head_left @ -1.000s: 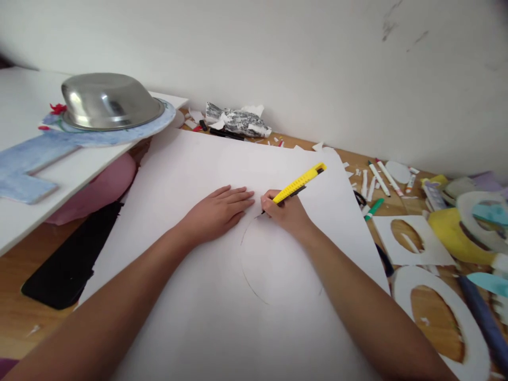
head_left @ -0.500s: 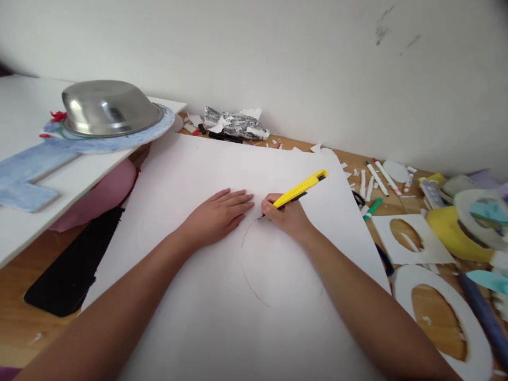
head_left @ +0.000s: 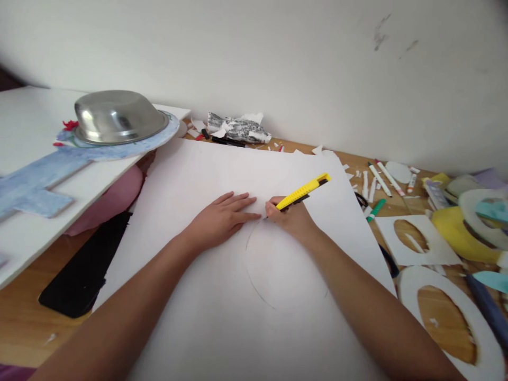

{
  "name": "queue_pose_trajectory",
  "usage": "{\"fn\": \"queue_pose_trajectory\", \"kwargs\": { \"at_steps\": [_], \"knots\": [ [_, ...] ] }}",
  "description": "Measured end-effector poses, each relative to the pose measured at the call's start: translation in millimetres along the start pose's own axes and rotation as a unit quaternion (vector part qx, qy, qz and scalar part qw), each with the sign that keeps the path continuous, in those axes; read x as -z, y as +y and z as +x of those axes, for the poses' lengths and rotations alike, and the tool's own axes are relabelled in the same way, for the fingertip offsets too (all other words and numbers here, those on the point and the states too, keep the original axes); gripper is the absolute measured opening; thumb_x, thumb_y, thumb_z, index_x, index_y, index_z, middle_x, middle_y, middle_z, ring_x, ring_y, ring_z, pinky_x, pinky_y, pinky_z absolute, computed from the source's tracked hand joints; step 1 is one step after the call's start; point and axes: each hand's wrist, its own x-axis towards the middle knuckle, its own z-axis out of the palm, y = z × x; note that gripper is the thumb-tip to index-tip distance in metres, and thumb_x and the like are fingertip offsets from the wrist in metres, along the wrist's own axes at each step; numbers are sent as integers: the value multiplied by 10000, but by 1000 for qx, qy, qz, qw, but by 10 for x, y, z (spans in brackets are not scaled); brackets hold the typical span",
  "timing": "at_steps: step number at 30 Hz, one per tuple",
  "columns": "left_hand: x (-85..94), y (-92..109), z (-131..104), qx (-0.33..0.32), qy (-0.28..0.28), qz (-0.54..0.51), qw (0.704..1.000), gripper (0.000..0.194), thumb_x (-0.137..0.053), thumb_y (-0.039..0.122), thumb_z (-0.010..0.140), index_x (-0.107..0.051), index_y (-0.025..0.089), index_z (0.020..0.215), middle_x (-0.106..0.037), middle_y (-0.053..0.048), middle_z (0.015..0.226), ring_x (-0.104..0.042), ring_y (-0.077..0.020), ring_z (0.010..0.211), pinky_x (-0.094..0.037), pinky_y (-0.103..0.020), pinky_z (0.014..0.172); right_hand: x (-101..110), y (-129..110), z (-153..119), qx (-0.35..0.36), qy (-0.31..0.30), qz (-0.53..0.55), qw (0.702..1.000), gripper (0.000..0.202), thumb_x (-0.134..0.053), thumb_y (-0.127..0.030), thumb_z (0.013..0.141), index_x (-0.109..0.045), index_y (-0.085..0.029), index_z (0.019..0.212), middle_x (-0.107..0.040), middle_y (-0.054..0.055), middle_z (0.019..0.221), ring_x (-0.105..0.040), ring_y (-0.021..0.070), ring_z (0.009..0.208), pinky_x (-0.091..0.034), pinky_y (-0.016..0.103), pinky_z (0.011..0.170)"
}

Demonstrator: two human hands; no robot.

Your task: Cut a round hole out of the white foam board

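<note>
I have the right hand (head_left: 291, 218) curled closed around a slim yellow-and-black plastic utility knife (head_left: 304, 191), its tip at the large white flat sheet (head_left: 206, 166) below those fingers. Just left of that tip, the left hand (head_left: 222, 219) lies flat, fingers slightly spread, grasping nothing; beyond both hands' fingertips, bare sheet runs to its far edge.

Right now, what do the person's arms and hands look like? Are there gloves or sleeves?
No gloves: the left hand and right hand are bare. Both forearms are bare too, with no sleeves, watch or bracelet showing. A purple patch at the bottom left corner might be clothing, but I can't tell.
</note>
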Motion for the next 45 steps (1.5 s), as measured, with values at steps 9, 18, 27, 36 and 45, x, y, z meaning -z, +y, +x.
{"fn": "queue_pose_trajectory", "kwargs": {
  "at_steps": [9, 18, 27, 36, 45],
  "knots": [
    [43, 16, 3, 13, -4, -20, 1000, 431, -393, 247, 1026, -557, 387, 1399, -388, 25, 1590, -330, -185, 1483, -251, -456, 1228, 123, 133, -27, -52, 58, 7, 997, 336, -549, -381, 847, -532, -197, 567, -457, -38, 485, -418, 111, 491, -319, 259, 497],
    [17, -3, 10, 17, -2, -16, 1000, 445, -392, 245, 1017, -551, 393, 1405, -387, 39, 1589, -338, -190, 1480, -258, -458, 1228, 67, 116, -26, -55, 55, 43, 996, 366, -576, -446, 846, -568, -195, 580, -513, -29, 492, -458, 113, 482, -364, 251, 503],
    [0, -41, 0, 10, -6, -4, 1000, 487, -396, 201, 1001, -523, 404, 1425, -355, 55, 1603, -322, -183, 1488, -265, -458, 1226, 127, 145, -11, -22, 64, 5, 998, 315, -566, -398, 844, -568, -195, 603, -461, -35, 523, -417, 116, 535, -323, 260, 527],
    [25, -48, -44, -25, -39, 20, 999, 679, -348, 33, 939, -458, 457, 1458, -237, 70, 1651, -175, -177, 1535, -163, -464, 1253, 130, 213, -34, -38, 94, 12, 995, 345, -587, -431, 844, -564, -197, 592, -480, -30, 526, -430, 118, 531, -327, 259, 518],
    [41, -29, -46, -20, -46, 8, 999, 765, -367, -20, 873, -462, 475, 1448, -235, 82, 1651, -169, -172, 1536, -139, -448, 1253, 375, 245, -66, -74, -9, -10, 997, 462, -613, -566, 851, -582, -194, 579, -543, -20, 526, -451, 115, 507, -333, 250, 488]
  ]
}}
